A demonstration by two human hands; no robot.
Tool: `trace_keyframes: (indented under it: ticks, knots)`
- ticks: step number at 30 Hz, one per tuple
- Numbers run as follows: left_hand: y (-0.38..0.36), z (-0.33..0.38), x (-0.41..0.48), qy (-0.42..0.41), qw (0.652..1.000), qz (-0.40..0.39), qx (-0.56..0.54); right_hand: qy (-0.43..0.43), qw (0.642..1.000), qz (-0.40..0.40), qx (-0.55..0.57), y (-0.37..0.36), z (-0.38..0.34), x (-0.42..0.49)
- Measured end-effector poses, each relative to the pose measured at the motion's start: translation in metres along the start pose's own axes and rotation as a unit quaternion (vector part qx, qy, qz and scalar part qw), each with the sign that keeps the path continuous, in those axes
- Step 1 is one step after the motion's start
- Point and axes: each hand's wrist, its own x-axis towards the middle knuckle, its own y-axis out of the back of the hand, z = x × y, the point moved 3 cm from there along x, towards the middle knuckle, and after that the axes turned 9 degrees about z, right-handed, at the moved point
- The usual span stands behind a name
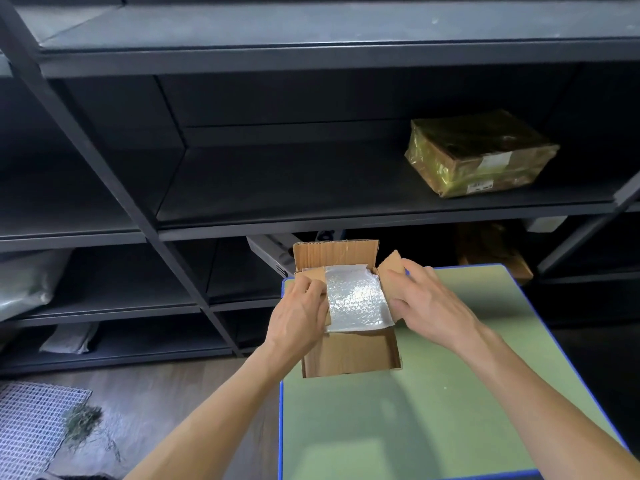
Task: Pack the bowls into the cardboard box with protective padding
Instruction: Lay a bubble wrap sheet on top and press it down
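A small cardboard box [349,355] stands at the far left corner of the green table [433,393], its top flaps open. White bubble wrap padding [356,299] covers the opening, so no bowl is visible. My left hand [298,317] holds the left flap, fingers curled over its edge. My right hand [426,303] lies on the right flap, fingers curled around it. The rear flap stands upright and the front flap hangs down toward me.
Dark metal shelving [311,209] rises right behind the table. A plastic-wrapped brown parcel [478,154] sits on the middle shelf at the right. Pale bags lie on lower left shelves. A white mesh mat [31,427] with dried grass lies on the wooden floor at left.
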Motion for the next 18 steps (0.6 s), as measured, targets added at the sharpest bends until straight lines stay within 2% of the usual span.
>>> trace_keyframes:
  ticks: [6,14,18]
  knots:
    - [-0.008,0.004,-0.002,-0.018,1.000,-0.017,0.001,0.060,0.997,0.003,0.044,-0.026,-0.035,0.005]
    - [-0.015,0.008,0.000,-0.047,0.997,-0.052,0.025,0.058,0.995,-0.045,0.063,-0.056,-0.033,0.005]
    - [-0.020,0.009,0.001,-0.055,0.994,-0.072,0.060,0.059,0.991,-0.105,0.064,-0.046,-0.018,0.006]
